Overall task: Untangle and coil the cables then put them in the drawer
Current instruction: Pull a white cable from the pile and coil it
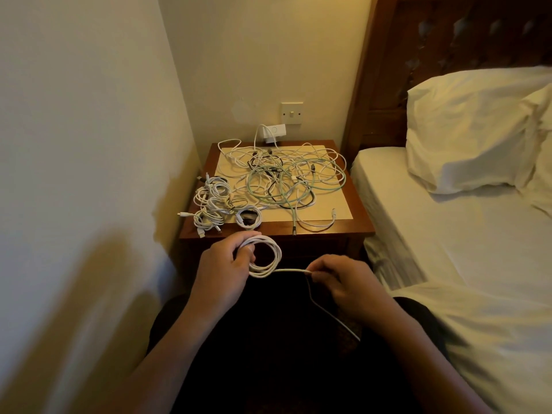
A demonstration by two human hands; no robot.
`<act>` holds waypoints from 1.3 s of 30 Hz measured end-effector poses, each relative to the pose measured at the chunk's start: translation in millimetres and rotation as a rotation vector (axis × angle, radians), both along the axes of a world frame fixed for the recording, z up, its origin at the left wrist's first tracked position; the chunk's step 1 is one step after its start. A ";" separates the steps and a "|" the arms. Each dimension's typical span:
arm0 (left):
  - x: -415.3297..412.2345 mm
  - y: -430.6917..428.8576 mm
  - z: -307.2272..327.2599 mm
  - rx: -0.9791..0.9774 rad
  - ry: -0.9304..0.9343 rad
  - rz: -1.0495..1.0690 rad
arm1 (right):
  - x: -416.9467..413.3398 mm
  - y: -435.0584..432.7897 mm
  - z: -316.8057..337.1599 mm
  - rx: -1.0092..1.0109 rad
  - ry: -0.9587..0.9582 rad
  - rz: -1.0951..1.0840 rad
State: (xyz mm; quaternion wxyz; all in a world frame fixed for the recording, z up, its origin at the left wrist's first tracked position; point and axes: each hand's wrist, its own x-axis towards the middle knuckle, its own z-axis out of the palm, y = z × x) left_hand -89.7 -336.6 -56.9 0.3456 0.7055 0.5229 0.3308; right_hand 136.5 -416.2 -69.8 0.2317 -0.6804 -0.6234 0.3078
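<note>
A plain pale wall [74,144] fills the left side. Beside it, low in the view, the left hand [221,270] holds a white cable [265,255] wound into a round ring, with its fingers [245,251] curled through the ring and gripping it. Just behind that hand stands a small brown wooden table [358,222] in the corner of the room. It has a cream square panel [328,204] on top. On the table's left edge sit a few small coiled white cables [212,204], close together. In the middle lies a big messy tangle of cables [286,177] (white, pale green and black ones, all mixed up). On the back wall above the table are a white charger plug [273,132] and a light switch [292,112]. The right hand [343,282] is held in front of the table, and its fingers [316,271] pinch the straight part of the same white cable, whose loose end hangs down below. To the right is a bed [448,249] with a white sheet, a white pillow [472,130] and a dark wooden headboard [448,31].
</note>
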 end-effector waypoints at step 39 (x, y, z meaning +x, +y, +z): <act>19.9 -18.8 0.8 -0.148 -0.233 -0.162 | -25.8 22.2 13.0 0.174 0.373 -0.269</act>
